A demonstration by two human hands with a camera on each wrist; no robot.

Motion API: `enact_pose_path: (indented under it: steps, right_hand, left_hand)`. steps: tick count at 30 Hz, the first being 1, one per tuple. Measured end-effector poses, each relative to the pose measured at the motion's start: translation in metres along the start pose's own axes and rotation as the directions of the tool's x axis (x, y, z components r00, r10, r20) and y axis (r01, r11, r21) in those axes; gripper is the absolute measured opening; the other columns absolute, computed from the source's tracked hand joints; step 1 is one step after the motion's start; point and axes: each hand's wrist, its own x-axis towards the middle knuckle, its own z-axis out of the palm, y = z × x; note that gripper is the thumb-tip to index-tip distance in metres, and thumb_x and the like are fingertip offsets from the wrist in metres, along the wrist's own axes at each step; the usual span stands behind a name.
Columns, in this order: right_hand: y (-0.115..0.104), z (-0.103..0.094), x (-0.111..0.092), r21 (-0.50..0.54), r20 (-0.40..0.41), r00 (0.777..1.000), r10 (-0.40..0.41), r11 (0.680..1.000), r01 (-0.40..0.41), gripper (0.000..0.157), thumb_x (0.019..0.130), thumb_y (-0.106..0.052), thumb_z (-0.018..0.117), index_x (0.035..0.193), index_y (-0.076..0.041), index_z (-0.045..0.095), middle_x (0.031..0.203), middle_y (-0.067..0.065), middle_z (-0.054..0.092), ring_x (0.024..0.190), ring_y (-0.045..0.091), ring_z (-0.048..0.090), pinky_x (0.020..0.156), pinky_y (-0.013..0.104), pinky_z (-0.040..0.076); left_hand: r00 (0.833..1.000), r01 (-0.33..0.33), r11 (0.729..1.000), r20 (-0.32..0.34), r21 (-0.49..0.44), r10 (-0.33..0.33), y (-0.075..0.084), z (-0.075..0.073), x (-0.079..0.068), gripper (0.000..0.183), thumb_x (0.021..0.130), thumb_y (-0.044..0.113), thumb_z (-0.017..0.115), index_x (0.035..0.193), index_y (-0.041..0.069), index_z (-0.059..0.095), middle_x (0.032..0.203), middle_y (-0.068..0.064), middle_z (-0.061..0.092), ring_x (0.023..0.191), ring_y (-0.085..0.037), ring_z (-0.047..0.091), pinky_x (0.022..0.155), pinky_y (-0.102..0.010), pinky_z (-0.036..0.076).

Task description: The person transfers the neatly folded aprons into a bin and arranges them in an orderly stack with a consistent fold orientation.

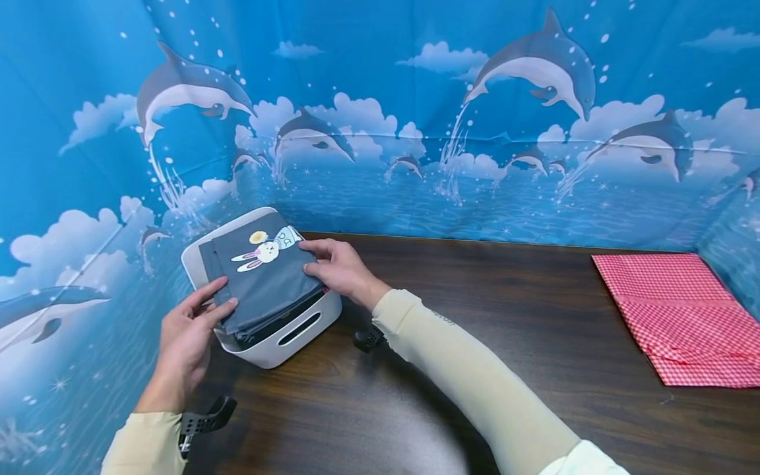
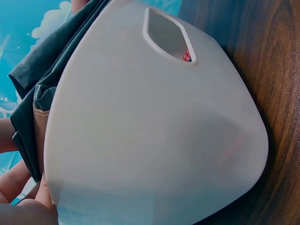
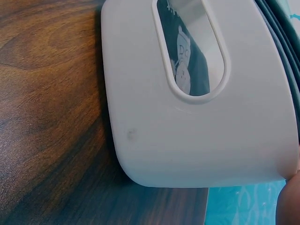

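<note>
A folded dark grey-blue cloth (image 1: 267, 290) with a rabbit print lies flat over the mouth of a white plastic basket (image 1: 267, 356). My left hand (image 1: 187, 336) pinches the cloth's left edge between thumb and fingers; in the left wrist view its fingers are at the basket rim. On the opposite edge, my right hand (image 1: 347, 267) grips the cloth between thumb and fingers. Through the basket's handle slot, the right wrist view shows more dark printed cloth (image 3: 190, 65) inside. A small red-checked patch (image 2: 187, 55) shows through the slot in the left wrist view.
On the right of the dark wooden table (image 1: 475, 290) lies a folded red-and-white checked cloth (image 1: 689, 316). A blue dolphin-print curtain (image 1: 368, 178) hangs behind and along the left, close to the basket. Dark wrist-camera mounts sit under both wrists.
</note>
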Motion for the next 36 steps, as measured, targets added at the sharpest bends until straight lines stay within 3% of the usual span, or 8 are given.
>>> enact_pose_path:
  steps: [5, 10, 13, 21, 30, 36]
  right_hand:
    - [0.001, -0.004, -0.001, 0.006, -0.006, 1.0, 0.003, 1.0, -0.003, 0.044, 0.103, -0.01, 0.071, 0.146, -0.018, 0.069, 0.154, 0.006, 0.063, 0.132, 0.024, 0.066, 0.112, 0.039, 0.056]
    - [0.002, -0.006, -0.002, 0.01, -0.009, 1.0, -0.001, 1.0, 0.001, 0.044, 0.103, -0.01, 0.07, 0.146, -0.017, 0.069, 0.155, 0.007, 0.062, 0.132, 0.025, 0.066, 0.112, 0.039, 0.056]
    - [0.002, -0.006, -0.001, 0.007, -0.012, 1.0, 0.001, 1.0, -0.001, 0.044, 0.103, -0.01, 0.071, 0.146, -0.018, 0.069, 0.155, 0.006, 0.062, 0.132, 0.024, 0.066, 0.112, 0.038, 0.056]
    - [0.0, 0.0, 0.0, 0.014, -0.015, 1.0, -0.007, 1.0, 0.007, 0.043, 0.103, -0.009, 0.071, 0.145, -0.018, 0.07, 0.153, 0.007, 0.062, 0.13, 0.023, 0.068, 0.109, 0.037, 0.058]
    - [0.0, 0.003, -0.001, 0.023, 0.002, 1.0, 0.004, 1.0, -0.004, 0.043, 0.103, -0.01, 0.071, 0.145, -0.019, 0.07, 0.155, 0.005, 0.061, 0.131, 0.021, 0.068, 0.109, 0.036, 0.058]
    - [0.002, 0.006, -0.001, 0.038, -0.004, 1.0, 0.021, 0.999, -0.021, 0.042, 0.103, -0.011, 0.072, 0.143, -0.02, 0.071, 0.15, 0.006, 0.063, 0.116, 0.016, 0.069, 0.105, 0.035, 0.06]
  left_hand:
    - [1.0, -0.003, 1.0, 0.012, 0.005, 0.003, 0.001, 0.004, 0.001, 0.059, 0.104, 0.031, 0.073, 0.16, 0.03, 0.054, 0.151, 0.009, 0.044, 0.128, -0.008, 0.038, 0.122, -0.036, 0.038]
    - [1.0, -0.006, 1.0, 0.008, 0.02, 0.006, 0.002, 0.006, 0.002, 0.059, 0.103, 0.031, 0.073, 0.159, 0.03, 0.055, 0.149, 0.01, 0.045, 0.125, -0.007, 0.038, 0.101, -0.018, 0.043]
    - [1.0, -0.006, 1.0, 0.007, 0.016, 0.006, 0.002, 0.006, 0.003, 0.059, 0.103, 0.03, 0.074, 0.159, 0.03, 0.055, 0.146, 0.012, 0.046, 0.123, -0.007, 0.039, 0.091, -0.013, 0.043]
    - [1.0, -0.011, 1.0, -0.019, 0.011, 0.011, 0.002, 0.004, 0.003, 0.059, 0.103, 0.026, 0.074, 0.159, 0.026, 0.055, 0.126, 0.019, 0.049, 0.114, -0.005, 0.044, 0.083, -0.009, 0.046]
    - [0.999, 0.005, 0.998, -0.043, 0.061, -0.002, -0.003, 0.002, 0.002, 0.058, 0.103, 0.031, 0.074, 0.159, 0.029, 0.055, 0.122, 0.021, 0.047, 0.112, -0.006, 0.041, 0.08, -0.013, 0.045]
    - [0.997, 0.014, 0.999, -0.072, 0.047, -0.01, -0.003, 0.003, 0.003, 0.058, 0.102, 0.028, 0.075, 0.158, 0.028, 0.057, 0.122, 0.02, 0.046, 0.111, -0.007, 0.04, 0.078, -0.013, 0.045]
